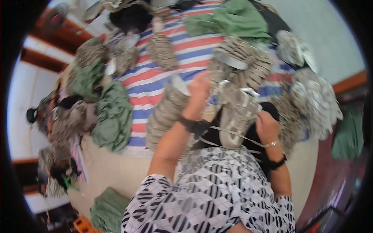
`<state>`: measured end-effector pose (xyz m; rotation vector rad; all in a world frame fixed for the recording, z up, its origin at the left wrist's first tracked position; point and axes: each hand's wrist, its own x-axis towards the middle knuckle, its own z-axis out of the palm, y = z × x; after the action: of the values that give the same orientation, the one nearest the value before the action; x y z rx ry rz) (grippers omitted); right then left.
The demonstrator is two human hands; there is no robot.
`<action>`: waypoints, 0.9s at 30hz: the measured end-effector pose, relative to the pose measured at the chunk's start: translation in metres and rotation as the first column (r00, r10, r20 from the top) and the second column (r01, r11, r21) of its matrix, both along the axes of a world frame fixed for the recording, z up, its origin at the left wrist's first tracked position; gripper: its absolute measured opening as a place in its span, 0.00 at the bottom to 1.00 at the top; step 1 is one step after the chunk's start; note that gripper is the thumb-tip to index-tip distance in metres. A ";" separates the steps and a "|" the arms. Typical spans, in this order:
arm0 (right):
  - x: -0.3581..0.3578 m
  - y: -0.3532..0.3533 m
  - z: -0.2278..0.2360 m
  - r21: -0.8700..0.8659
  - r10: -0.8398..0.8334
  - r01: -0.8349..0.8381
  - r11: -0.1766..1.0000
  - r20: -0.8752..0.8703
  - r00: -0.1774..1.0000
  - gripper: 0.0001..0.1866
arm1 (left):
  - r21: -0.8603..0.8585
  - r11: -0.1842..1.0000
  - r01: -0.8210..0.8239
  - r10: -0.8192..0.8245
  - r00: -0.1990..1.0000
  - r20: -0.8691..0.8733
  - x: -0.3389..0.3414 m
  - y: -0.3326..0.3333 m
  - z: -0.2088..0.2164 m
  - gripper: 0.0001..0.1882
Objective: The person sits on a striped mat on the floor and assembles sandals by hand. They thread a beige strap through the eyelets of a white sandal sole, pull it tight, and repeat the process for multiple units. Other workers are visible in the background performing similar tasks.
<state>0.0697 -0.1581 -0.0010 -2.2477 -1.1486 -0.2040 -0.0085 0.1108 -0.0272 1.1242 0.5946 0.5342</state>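
Left hand (197,95) and right hand (268,127) flank the shoe (235,116), grips unclear; I'd guess lacing, next needing lace (251,140) drawn through.

Beige shoe (235,118), red-white-blue striped sheet (190,52), black-and-white geometric-patterned shirt (211,186)

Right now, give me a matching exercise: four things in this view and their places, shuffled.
Things:
1. beige laced shoe
2. thin silver-coloured bracelet
3. red, white and blue striped sheet
4. black-and-white patterned shirt

Places:
A. under nested beige shoe pieces
B. worn on the upper body
C. around the right hand's wrist
D. between the left hand and right hand

Pairs: 1-D; 2-C; 3-A; 4-B
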 end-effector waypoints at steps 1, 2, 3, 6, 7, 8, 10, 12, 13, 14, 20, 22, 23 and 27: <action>0.001 -0.002 -0.013 -0.035 -0.061 0.062 0.997 0.026 0.998 0.04 | -0.170 0.985 -0.031 0.057 0.988 0.146 0.000 0.000 0.004 0.17; 0.002 -0.007 -0.027 -0.045 -0.093 0.094 0.995 0.016 0.996 0.04 | -0.251 0.966 -0.064 0.064 0.998 -0.008 0.000 0.003 0.012 0.18; -0.002 -0.006 -0.022 -0.028 -0.078 0.078 0.997 0.007 0.997 0.04 | -0.269 0.961 -0.056 0.050 0.998 -0.028 -0.005 0.006 0.006 0.18; -0.011 -0.007 -0.003 0.125 -0.012 0.060 0.990 -0.355 0.935 0.03 | -0.284 0.958 -0.044 0.033 0.998 -0.045 -0.008 0.010 -0.006 0.17; -0.012 -0.011 -0.001 0.122 0.016 0.051 0.991 -0.492 0.871 0.04 | -0.284 0.958 -0.042 0.029 0.998 -0.049 -0.013 0.008 -0.009 0.17; -0.012 -0.015 0.001 0.111 0.025 0.054 0.992 -0.610 0.792 0.04 | -0.289 0.957 -0.034 0.023 0.999 -0.043 -0.013 0.008 -0.009 0.16; -0.012 -0.023 0.003 0.091 0.044 0.051 0.995 -0.808 0.587 0.06 | -0.300 0.954 -0.028 0.020 0.999 -0.029 -0.014 0.007 -0.009 0.15; -0.009 -0.032 -0.004 0.063 0.080 -0.050 0.997 -0.809 0.583 0.06 | -0.348 0.937 -0.031 0.030 1.000 -0.010 -0.013 0.008 -0.005 0.14; -0.009 -0.037 -0.005 0.049 0.100 -0.103 0.993 -0.809 0.579 0.06 | -0.371 0.928 -0.035 0.037 0.999 0.000 -0.013 0.009 -0.004 0.14; -0.013 -0.038 0.000 0.025 0.106 -0.140 0.990 -0.782 0.615 0.05 | -0.388 0.919 -0.072 0.087 0.996 0.020 -0.013 0.014 -0.001 0.13; -0.007 -0.021 -0.002 -0.012 0.086 -0.127 0.992 -0.672 0.736 0.05 | -0.306 0.941 -0.144 0.192 0.972 0.132 -0.034 0.053 -0.006 0.06; -0.008 -0.012 0.004 -0.061 0.066 -0.140 0.988 -0.658 0.750 0.05 | -0.345 0.918 -0.193 0.248 0.961 0.122 -0.041 0.063 -0.012 0.05; -0.008 -0.012 0.004 -0.089 0.045 -0.131 0.987 -0.636 0.770 0.05 | -0.418 0.884 -0.209 0.284 0.951 0.125 -0.043 0.065 -0.017 0.02; -0.005 0.005 0.019 0.074 0.141 -0.126 0.989 -0.705 0.695 0.06 | -0.483 0.825 -0.293 0.367 0.928 0.064 -0.070 0.055 -0.004 0.09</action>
<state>0.0645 -0.1531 0.0182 -1.9103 -0.8480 0.6691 -0.0784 0.1657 -0.0313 0.5127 0.7415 0.7251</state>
